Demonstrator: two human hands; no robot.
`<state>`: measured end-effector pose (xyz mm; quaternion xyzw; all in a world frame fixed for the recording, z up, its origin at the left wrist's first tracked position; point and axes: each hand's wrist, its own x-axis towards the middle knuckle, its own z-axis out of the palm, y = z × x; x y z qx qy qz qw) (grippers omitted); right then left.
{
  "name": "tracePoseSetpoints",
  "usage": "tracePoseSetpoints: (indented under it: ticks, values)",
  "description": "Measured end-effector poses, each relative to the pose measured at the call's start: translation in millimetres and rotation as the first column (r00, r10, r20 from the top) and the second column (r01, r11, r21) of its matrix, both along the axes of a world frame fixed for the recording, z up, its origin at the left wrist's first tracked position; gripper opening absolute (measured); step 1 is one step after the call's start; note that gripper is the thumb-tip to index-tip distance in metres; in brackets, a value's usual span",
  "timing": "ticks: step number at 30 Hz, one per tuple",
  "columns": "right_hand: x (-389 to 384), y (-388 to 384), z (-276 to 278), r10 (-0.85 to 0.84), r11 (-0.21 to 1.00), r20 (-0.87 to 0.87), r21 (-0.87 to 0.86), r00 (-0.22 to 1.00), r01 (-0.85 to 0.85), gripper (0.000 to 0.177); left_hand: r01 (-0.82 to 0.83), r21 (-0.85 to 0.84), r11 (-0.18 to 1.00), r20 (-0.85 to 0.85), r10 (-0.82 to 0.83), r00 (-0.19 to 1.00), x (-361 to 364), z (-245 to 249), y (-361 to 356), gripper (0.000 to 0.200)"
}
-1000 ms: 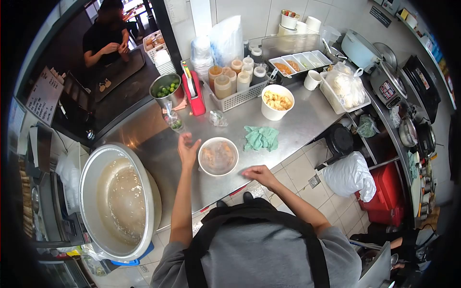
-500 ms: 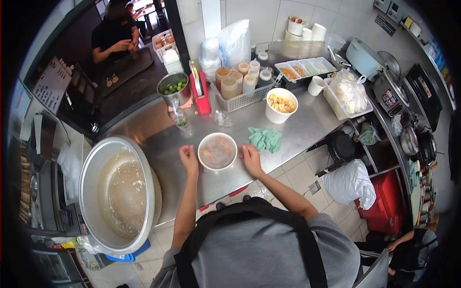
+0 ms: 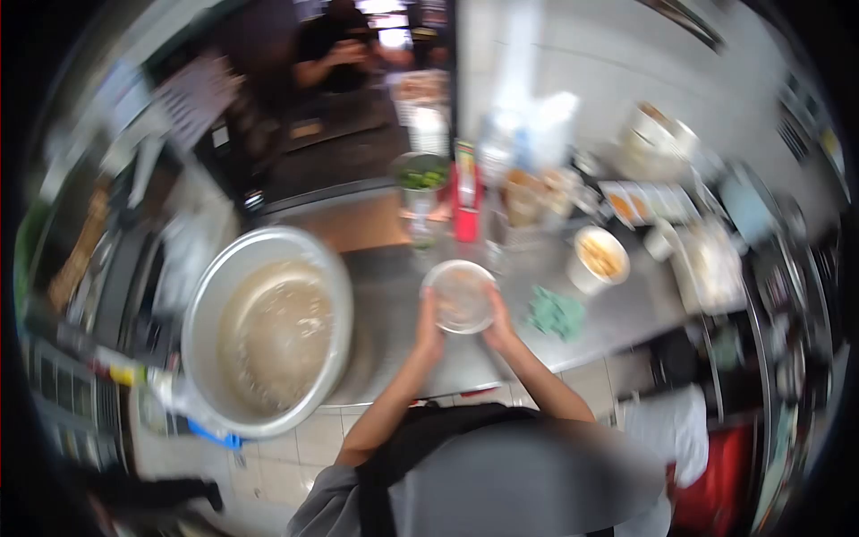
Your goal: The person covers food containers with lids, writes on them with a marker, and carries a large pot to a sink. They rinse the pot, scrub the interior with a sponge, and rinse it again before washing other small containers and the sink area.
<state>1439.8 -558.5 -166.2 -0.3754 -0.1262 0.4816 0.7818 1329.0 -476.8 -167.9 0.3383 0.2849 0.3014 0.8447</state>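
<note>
A white round bowl with a clear cover (image 3: 461, 297) is held between both hands over the steel counter. My left hand (image 3: 429, 320) presses on its left side, and my right hand (image 3: 497, 319) on its right side. Blur hides the fingertips and the bowl's contents. To the right of my right hand lies a crumpled green cloth (image 3: 556, 313). Beyond it stands a white tub of yellowish pieces (image 3: 599, 260).
A large metal pot of cloudy liquid (image 3: 342, 336) stands at the left. Behind the bowl are a red dispenser (image 3: 466, 201), a pot of green fruit (image 3: 420, 179) and bottles. Another person (image 3: 335, 49) is beyond the opening.
Both hands have closed in on the bowl's sides from beside it. The camera view has turned, shifting the bowl and counter items rightward, and the picture is blurred.
</note>
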Motion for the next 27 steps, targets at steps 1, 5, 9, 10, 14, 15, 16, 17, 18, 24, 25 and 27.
tracePoseSetpoints:
  ticks: [1,5,9,10,14,15,16,17,18,24,25,27]
  values:
    - [1,4,-18,-0.026,1.0,-0.05,-0.012,0.998,0.026,0.055,-0.007,-0.061,0.998,0.018,0.008,1.0,-3,4,1,0.063]
    - [-6,14,-22,0.01,0.997,0.042,-0.079,0.999,-0.006,0.057,-0.144,-0.047,0.988,-0.344,0.119,0.931,-28,12,2,0.07]
    - [7,36,-36,-0.026,0.904,0.421,-0.378,0.907,0.201,0.061,0.366,0.55,0.751,-0.288,-0.241,0.927,-110,130,3,0.058]
    - [9,35,-41,-0.028,0.888,0.449,-0.398,0.893,0.228,0.064,0.437,0.721,0.538,-0.364,-0.244,0.899,-133,157,10,0.05]
    - [5,38,-21,-0.052,0.749,0.796,-0.368,0.603,0.551,0.067,0.272,0.845,0.46,-0.402,0.212,0.891,-211,206,49,0.025]
    - [7,35,-24,-0.064,0.745,0.936,-0.186,0.346,0.64,0.065,0.253,0.878,0.406,-0.397,0.323,0.859,-232,208,66,0.023]
    - [2,33,-27,-0.078,0.735,0.994,0.009,0.071,0.678,0.063,0.257,0.902,0.348,-0.395,0.419,0.817,-255,212,87,0.021]
    - [-21,36,-6,-0.11,0.788,0.99,0.03,0.092,0.615,0.061,0.231,0.875,0.425,-0.43,0.466,0.773,-277,213,112,0.02]
    - [-46,41,32,-0.144,0.828,0.983,0.057,0.114,0.558,0.06,0.203,0.847,0.492,-0.465,0.499,0.731,-299,211,142,0.02]
    - [-188,109,113,0.008,0.982,0.989,-0.036,0.149,0.184,0.048,0.395,0.918,0.04,-0.203,0.902,0.381,-412,144,399,0.014]
    - [-204,119,116,0.053,0.983,0.995,-0.068,0.09,0.168,0.046,0.434,0.897,0.084,-0.248,0.908,0.337,-421,134,433,0.014]
    - [-223,136,105,0.09,0.971,0.989,-0.113,0.117,0.21,0.047,0.499,0.849,0.176,-0.329,0.914,0.238,-434,114,488,0.015]
